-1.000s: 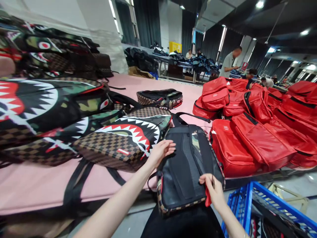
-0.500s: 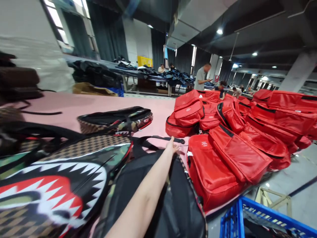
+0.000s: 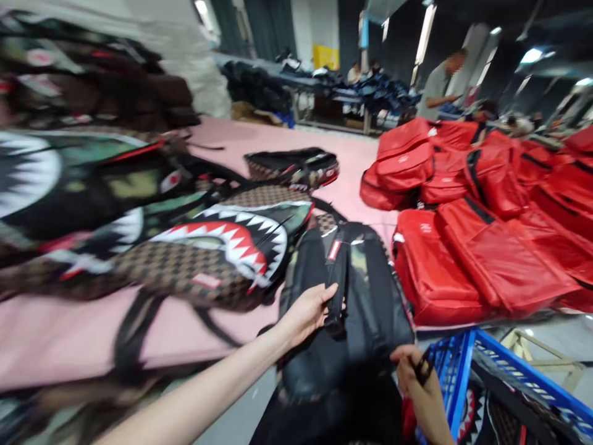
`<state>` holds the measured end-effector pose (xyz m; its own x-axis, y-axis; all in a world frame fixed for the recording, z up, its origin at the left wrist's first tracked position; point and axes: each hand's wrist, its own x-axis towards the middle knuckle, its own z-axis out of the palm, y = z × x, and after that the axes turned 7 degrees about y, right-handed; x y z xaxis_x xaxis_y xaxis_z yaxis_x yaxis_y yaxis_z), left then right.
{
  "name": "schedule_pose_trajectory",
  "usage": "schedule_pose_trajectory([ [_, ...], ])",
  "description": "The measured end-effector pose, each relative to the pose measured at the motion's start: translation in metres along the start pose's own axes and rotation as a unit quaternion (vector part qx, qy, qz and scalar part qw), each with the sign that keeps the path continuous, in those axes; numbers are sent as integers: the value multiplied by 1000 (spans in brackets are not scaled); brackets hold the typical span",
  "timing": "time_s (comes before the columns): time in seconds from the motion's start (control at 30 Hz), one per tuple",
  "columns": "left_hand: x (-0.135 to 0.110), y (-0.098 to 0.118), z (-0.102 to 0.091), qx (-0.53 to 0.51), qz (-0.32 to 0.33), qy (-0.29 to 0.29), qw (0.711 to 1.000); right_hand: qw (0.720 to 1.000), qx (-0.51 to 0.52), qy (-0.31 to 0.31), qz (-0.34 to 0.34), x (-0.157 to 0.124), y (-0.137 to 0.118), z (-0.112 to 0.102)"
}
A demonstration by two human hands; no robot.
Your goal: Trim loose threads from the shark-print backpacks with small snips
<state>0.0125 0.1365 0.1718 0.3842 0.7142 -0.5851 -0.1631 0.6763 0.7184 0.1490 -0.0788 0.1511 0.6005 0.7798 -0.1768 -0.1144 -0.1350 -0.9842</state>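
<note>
A black backpack (image 3: 361, 321) lies back-side up at the near edge of the pink table (image 3: 55, 334), its straps facing me. My left hand (image 3: 308, 312) pinches one black shoulder strap (image 3: 336, 278) near its lower end. My right hand (image 3: 417, 386) is closed at the backpack's lower right corner, around a small dark tool with a bit of red beside it; I cannot name the tool. To the left, a shark-mouth backpack (image 3: 222, 253) with brown checks rests against the black one.
More shark-print backpacks (image 3: 78, 185) are stacked at the left. Red bags (image 3: 482, 222) crowd the table's right side. A blue plastic crate (image 3: 504, 383) stands at the lower right. One flat backpack (image 3: 291, 168) lies further back. People work at tables behind.
The view swung back down and left. My left hand pulled back from the backpack's far top and now grips a shoulder strap; my right hand is back in view.
</note>
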Motion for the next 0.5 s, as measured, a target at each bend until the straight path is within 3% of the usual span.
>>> schedule_pose_trajectory([
  [0.07, -37, -23, -29, 38, 33, 22, 998, 997, -16, -75, 24, 0, -1, 18],
  [0.17, -70, -43, -52, 65, 91, 44, 993, 985, -62, -156, 32, -2, -1, 50],
  [0.33, -90, -81, -46, 142, 174, 63, 973, 980, -136, -141, -28, -3, -1, 87],
  [0.43, -94, -108, -41, 204, 218, 91, 950, 967, -211, -129, -56, 4, 6, 87],
  [0.5, -95, -122, -43, 204, 215, 90, 951, 962, -227, -146, -48, 8, 15, 84],
])
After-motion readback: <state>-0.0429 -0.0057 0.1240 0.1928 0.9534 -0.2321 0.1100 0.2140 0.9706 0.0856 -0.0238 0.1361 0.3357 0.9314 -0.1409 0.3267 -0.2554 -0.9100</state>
